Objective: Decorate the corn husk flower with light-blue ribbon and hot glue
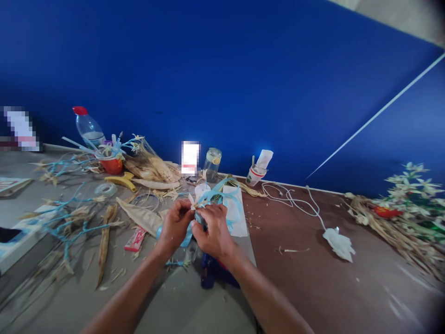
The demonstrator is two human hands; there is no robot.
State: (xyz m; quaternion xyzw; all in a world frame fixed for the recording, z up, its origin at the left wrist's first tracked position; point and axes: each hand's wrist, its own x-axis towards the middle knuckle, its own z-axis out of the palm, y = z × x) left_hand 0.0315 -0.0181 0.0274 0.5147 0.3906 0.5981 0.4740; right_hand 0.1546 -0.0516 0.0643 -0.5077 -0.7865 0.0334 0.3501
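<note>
Far left: a book (10, 184) lying flat on the bench (313, 278), partly cut off by the frame. Beside it: twigs wrapped in blue (66, 227), sprawled across the grey part of the bench, with dry husk scraps among them. Behind, by the blue wall: a plastic bottle (87, 127) with a red cap, tilted; a red cup (111, 163) stuffed with stems; a yellow clip (121, 181) and a tape roll (106, 189) just in front of it. Next along: a heap of dried corn husks (151, 168); a red packet (135, 240) lying flat, nearer the person. Centre: left hand (175, 225), fingers pinching a small pale flower (192, 200) at its base; right hand (215, 234) touching the left, fingers curled and pressed together on a blue ribbon (222, 192), whose loops rise behind both hands, above the bench. Behind the hands: a glass jar (212, 163), upright; a paper cup (255, 175) holding white paper. Right of centre, on the brown part of the bench: a white cable (295, 197) in loose curves, running to a white leaf-shaped piece (339, 243). Far right: a bunch of pale husk flowers (406, 204) lying on its side
</note>
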